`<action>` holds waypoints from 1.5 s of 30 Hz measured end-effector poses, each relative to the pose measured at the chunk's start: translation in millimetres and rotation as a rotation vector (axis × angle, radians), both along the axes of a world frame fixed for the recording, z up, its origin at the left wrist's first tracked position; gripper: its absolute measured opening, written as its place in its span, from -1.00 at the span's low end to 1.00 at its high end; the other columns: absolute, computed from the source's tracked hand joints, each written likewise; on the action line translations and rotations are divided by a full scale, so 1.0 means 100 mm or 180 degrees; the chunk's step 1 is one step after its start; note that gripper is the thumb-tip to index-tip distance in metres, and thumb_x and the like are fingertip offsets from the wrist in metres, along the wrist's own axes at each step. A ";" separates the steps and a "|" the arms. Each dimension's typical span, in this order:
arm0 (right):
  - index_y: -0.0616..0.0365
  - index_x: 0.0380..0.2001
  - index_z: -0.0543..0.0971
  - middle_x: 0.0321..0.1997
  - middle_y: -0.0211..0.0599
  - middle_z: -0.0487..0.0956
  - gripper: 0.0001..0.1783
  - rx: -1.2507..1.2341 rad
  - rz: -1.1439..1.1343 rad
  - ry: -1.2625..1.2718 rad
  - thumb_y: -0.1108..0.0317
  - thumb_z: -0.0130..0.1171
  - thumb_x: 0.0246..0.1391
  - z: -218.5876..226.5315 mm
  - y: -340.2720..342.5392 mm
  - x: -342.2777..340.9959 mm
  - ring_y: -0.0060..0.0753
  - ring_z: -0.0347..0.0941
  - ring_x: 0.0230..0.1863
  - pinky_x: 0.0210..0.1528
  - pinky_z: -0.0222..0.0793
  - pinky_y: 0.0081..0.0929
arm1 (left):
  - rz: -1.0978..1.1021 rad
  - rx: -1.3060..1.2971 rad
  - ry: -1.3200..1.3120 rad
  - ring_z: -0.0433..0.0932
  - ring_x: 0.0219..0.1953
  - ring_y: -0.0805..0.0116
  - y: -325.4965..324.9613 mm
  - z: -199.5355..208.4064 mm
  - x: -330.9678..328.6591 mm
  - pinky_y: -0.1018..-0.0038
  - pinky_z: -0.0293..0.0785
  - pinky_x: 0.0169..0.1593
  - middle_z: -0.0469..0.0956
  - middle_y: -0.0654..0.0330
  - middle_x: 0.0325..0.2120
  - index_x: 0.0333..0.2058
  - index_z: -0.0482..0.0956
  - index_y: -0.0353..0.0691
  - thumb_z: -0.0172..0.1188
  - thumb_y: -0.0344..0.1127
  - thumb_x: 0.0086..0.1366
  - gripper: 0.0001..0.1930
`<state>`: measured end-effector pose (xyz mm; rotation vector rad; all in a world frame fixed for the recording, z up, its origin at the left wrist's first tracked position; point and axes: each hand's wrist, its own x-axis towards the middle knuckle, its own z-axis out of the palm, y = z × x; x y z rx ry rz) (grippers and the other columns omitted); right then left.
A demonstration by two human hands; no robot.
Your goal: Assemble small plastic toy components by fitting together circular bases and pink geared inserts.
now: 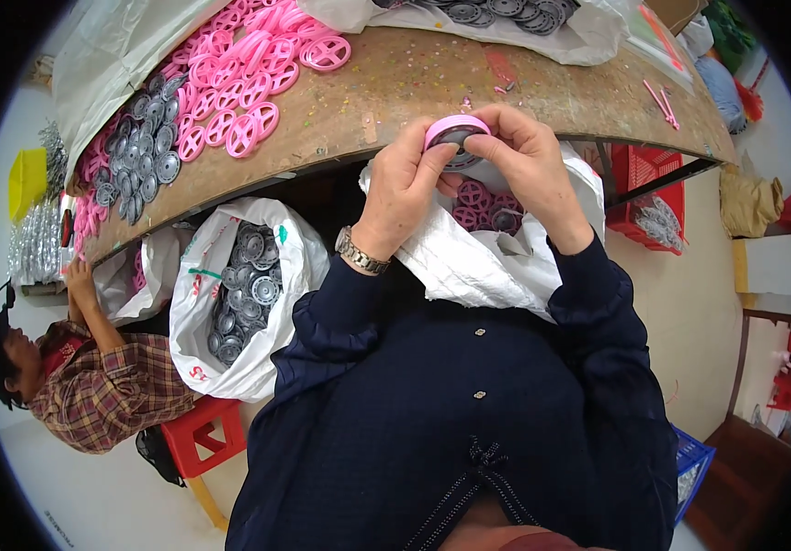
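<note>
Between both hands is a pink plastic wheel ring [456, 122] with a grey hubcap disc [461, 158] set against its underside. My left hand [405, 188] grips the ring's left side, thumb pressed on the grey disc. From the right, my right hand [529, 161] holds the same piece, its thumb also on the disc. Whether the disc is fully seated in the ring I cannot tell. Directly below the hands gapes a white woven sack [464, 262] holding pink wheels with grey centres [475, 196].
Pink spoked rings [253, 87] and grey discs [143, 142] are heaped on the wooden table [395, 87]. Left of me stands a white sack [299, 239] of grey discs [247, 285]. A co-worker [92, 367] sits at far left. A red crate [648, 197] is under the table's right end.
</note>
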<state>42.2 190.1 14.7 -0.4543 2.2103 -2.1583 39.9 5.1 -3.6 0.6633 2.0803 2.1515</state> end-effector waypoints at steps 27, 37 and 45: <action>0.27 -0.22 0.55 -0.28 -0.51 0.56 -0.88 0.0118 -0.0394 0.0297 0.43 0.12 0.27 -0.22 -0.06 0.08 -0.71 0.41 -0.22 -0.14 0.34 -0.68 | 0.0323 -0.0982 0.0716 0.56 -0.55 0.53 0.09 -0.05 0.05 0.58 0.51 -0.47 0.56 0.23 -0.44 0.08 0.42 -0.27 0.22 -0.53 0.25 -0.59; 0.24 -0.24 0.54 -0.33 -0.53 0.55 -0.86 0.0397 -0.0382 0.0031 0.45 0.23 0.14 -0.26 -0.03 0.13 -0.73 0.43 -0.27 -0.20 0.38 -0.69 | 0.0058 -0.1175 0.0267 0.58 -0.16 -0.21 0.11 -0.02 0.06 0.14 0.52 -0.15 0.59 -0.18 -0.23 0.05 0.38 -0.25 0.21 -0.38 0.25 -0.60; 0.25 -0.10 0.49 -0.28 -0.44 0.58 -0.71 0.1475 -0.0068 -0.0340 0.38 0.25 0.14 -0.40 0.49 -0.03 -0.70 0.45 -0.23 -0.21 0.40 -0.64 | 0.0734 -0.1635 0.1423 0.56 -0.09 0.00 -0.18 0.04 -0.35 0.26 0.52 -0.09 0.54 -0.07 -0.13 0.15 0.40 -0.27 0.31 -0.30 0.21 -0.46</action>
